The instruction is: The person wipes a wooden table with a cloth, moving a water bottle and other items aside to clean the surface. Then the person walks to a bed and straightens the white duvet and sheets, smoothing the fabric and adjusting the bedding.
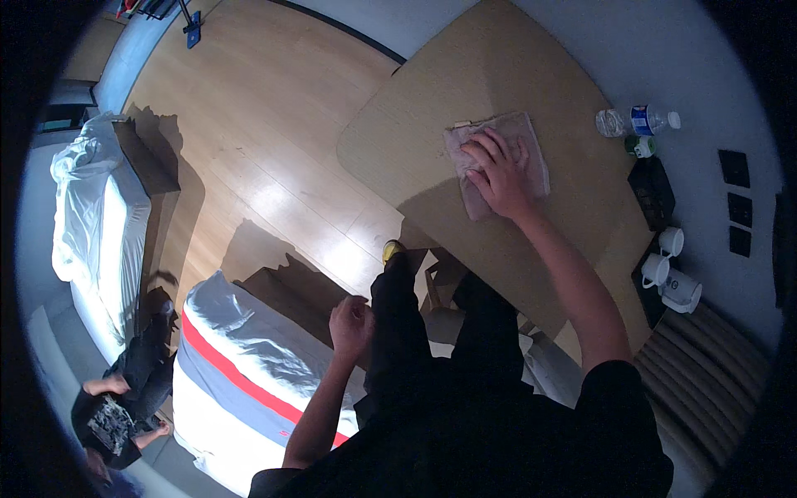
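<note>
My right hand (498, 171) presses down on a pale pink cloth (535, 168), which lies spread on a light wood-look table (429, 131). Its fingers are somewhat spread over the cloth, and it cannot be told whether they grip it. A small light-coloured piece (462, 124) shows at the cloth's upper left edge. Away from the table, my left hand (352, 325) hangs with curled fingers beside my dark trousers, above the near bed's edge; no object shows in it.
Along the wall side of the table are a plastic bottle (641, 121), a green-and-white container (640, 146), a black box (651, 193), white cups (655, 269) and a white kettle (680, 291). Two beds, the near one (261, 373) with a red stripe, and another person (124, 398) are at left.
</note>
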Motion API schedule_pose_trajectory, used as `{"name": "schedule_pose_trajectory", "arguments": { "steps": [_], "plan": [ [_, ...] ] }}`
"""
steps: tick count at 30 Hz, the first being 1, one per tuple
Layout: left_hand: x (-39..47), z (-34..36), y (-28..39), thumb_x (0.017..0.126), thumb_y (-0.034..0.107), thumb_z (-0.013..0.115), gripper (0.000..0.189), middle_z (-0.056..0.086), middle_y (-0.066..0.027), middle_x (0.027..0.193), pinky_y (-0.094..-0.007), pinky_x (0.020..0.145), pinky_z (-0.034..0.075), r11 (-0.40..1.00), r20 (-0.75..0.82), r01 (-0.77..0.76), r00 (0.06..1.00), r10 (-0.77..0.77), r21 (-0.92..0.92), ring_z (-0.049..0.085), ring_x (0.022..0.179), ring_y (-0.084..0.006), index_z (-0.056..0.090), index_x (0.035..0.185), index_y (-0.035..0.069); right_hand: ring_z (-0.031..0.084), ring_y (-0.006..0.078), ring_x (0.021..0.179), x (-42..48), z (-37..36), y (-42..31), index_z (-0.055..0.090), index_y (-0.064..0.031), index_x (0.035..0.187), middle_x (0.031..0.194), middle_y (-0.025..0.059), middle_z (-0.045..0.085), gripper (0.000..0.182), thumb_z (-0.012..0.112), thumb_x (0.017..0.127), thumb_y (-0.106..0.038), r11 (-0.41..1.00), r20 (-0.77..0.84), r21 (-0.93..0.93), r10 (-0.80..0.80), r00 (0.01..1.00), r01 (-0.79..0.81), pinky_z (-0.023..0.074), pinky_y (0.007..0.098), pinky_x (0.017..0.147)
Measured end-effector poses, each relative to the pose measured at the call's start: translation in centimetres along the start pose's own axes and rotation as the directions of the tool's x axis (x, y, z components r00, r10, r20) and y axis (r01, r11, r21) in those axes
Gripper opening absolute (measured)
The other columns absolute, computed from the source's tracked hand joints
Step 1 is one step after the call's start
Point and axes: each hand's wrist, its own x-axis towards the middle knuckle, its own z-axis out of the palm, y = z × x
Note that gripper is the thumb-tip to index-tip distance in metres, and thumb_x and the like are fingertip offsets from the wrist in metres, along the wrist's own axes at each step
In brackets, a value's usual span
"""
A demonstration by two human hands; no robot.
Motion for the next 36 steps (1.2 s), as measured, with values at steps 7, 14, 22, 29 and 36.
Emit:
{"name": "schedule_pose_trajectory", "arguments": {
  "steps": [7,14,22,29,36],
  "plan": [
    [18.4,-3.4,13.8,0.078,0.012,0.074,0.014,0.068,-0.0084,0.083,-0.0405,0.071,0.048,0.859,-0.117,-0.510,0.851,0.512,0.052,0.063,0.076,-0.0287,0.069,0.091,0.010,0.031,0.0213,0.145,4.5,0.2,0.7,0.053,-0.0260,0.137,0.148,-0.0001,0.042,0.047,0.061,0.093,-0.036,0.999,0.085,-0.030,-0.011,0.996,0.013,0.0133,0.0653,0.114],
    [33.7,0.5,24.0,0.082,0.015,0.070,0.013,0.070,-0.0136,0.086,-0.0459,0.073,0.054,0.737,0.030,-0.662,0.746,0.665,0.132,0.068,0.081,-0.0344,0.068,0.093,0.009,0.031,0.0223,0.144,4.9,-0.1,1.1,0.055,-0.0261,0.138,0.150,0.0012,0.042,0.044,0.058,0.096,-0.039,1.000,0.132,0.008,-0.016,0.991,0.015,0.0132,0.0680,0.113],
    [35.0,1.7,26.8,0.088,0.020,0.064,0.012,0.070,-0.0155,0.081,-0.0479,0.072,0.054,0.728,0.303,-0.587,0.809,0.504,0.356,0.069,0.078,-0.0376,0.064,0.093,0.010,0.032,0.0242,0.144,5.2,-0.4,1.6,0.055,-0.0260,0.138,0.149,0.0017,0.043,0.045,0.057,0.095,-0.040,0.997,0.129,0.081,-0.011,0.992,0.001,0.0128,0.0704,0.112],
    [35.5,2.4,27.9,0.088,0.015,0.061,0.014,0.068,-0.0190,0.074,-0.0518,0.070,0.054,0.694,0.344,-0.567,0.823,0.452,0.444,0.069,0.075,-0.0403,0.056,0.098,0.007,0.031,0.0247,0.145,5.5,-0.2,1.8,0.056,-0.0256,0.137,0.149,0.0019,0.043,0.046,0.060,0.093,-0.038,0.992,0.139,0.123,0.016,0.990,-0.033,0.0103,0.0699,0.113],
    [37.2,1.6,28.0,0.076,0.017,0.069,0.027,0.069,-0.0170,0.076,-0.0480,0.074,0.054,0.751,0.322,-0.522,0.850,0.417,0.405,0.070,0.076,-0.0370,0.054,0.096,0.008,0.032,0.0254,0.144,6.3,-0.1,1.4,0.058,-0.0247,0.133,0.148,0.0016,0.044,0.047,0.064,0.088,-0.035,0.994,0.138,0.104,0.018,0.990,-0.033,0.0117,0.0701,0.113]
  ]
}}
